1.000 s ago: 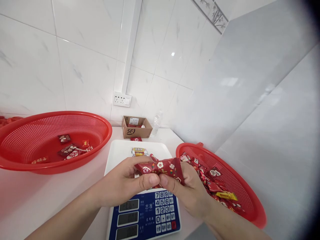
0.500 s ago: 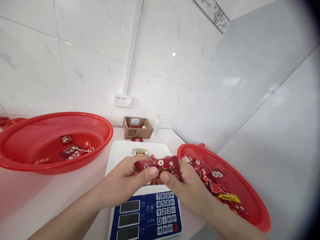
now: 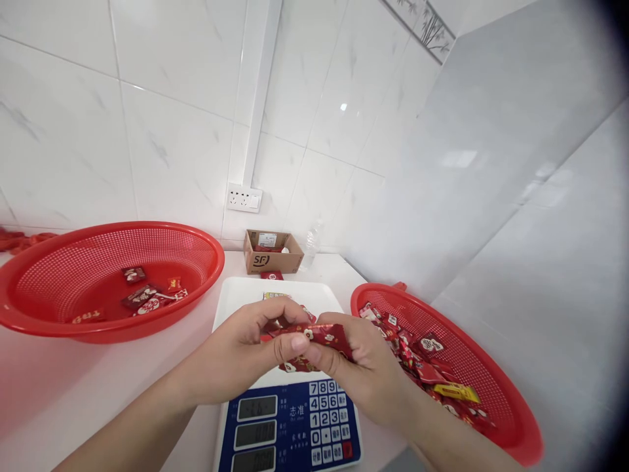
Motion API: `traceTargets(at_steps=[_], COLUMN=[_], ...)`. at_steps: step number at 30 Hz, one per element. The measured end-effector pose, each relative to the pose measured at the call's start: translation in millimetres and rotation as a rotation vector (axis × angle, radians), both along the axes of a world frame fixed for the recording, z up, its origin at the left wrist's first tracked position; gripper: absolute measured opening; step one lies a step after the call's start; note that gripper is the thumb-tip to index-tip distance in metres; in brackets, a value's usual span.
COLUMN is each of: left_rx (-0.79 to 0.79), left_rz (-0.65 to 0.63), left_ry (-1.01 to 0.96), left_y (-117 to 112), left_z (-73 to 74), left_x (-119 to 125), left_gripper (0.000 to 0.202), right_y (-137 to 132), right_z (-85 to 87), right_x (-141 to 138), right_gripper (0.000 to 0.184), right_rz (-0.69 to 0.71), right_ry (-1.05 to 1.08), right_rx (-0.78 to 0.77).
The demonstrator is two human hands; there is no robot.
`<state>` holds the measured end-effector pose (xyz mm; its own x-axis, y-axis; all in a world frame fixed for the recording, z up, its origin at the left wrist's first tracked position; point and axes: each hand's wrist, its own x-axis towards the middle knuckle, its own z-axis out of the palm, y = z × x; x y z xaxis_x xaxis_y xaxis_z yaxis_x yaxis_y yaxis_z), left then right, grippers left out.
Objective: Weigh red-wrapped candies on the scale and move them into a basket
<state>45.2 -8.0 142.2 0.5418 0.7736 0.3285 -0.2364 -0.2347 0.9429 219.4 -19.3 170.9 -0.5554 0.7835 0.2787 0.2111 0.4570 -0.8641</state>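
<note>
Both hands grip one red flowered packet (image 3: 325,335) just above the white pan of a blue-faced electronic scale (image 3: 236,298). My left hand (image 3: 246,347) pinches its left end between thumb and fingers. My right hand (image 3: 366,370) holds the right end, fingers curled round it. A few wrapped sweets lie on the pan beneath the hands, mostly hidden. The scale's keypad (image 3: 327,419) and displays sit in front of my wrists.
A large red mesh basket (image 3: 59,324) at the left holds a few wrapped sweets. A smaller red basket (image 3: 511,419) at the right is full of them. A small cardboard box (image 3: 270,252), a clear bottle (image 3: 312,242) and a wall socket (image 3: 244,198) stand behind.
The packet has been pressed flatter and lowered toward the scale pan. My hands have closed in on it, and the view has shifted slightly.
</note>
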Motion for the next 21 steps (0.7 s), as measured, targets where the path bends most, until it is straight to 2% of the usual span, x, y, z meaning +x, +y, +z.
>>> traceTargets(at_steps=[5, 10, 13, 16, 21], left_rx=[-0.004, 0.034, 0.013, 0.027, 0.135], left_rz=[0.091, 0.25, 0.188, 0.084, 0.108], left_ry=[0.003, -0.029, -0.001, 0.106, 0.183], left_y=[-3.2, -5.8, -6.1, -6.2, -7.9], left_z=[4.1, 4.6, 5.7, 7.3, 6.3], left_x=[1.6, 5.3, 3.9, 1.6, 2.8], left_gripper=[0.02, 0.022, 0.023, 0.026, 0.033], right_y=[3.5, 6.1, 4.3, 1.0, -2.3], right_z=[-4.7, -9.2, -7.8, -3.0, -0.3], right_x=[-1.3, 1.4, 2.1, 2.4, 4.5], right_gripper=[0.022, 0.023, 0.021, 0.026, 0.027], right_rz=[-0.005, -0.177, -0.233, -0.188, -0.059], right_ry=[0.002, -0.011, -0.107, -0.181, -0.145], right_rx=[0.065, 0.191, 0.265, 0.326, 0.236])
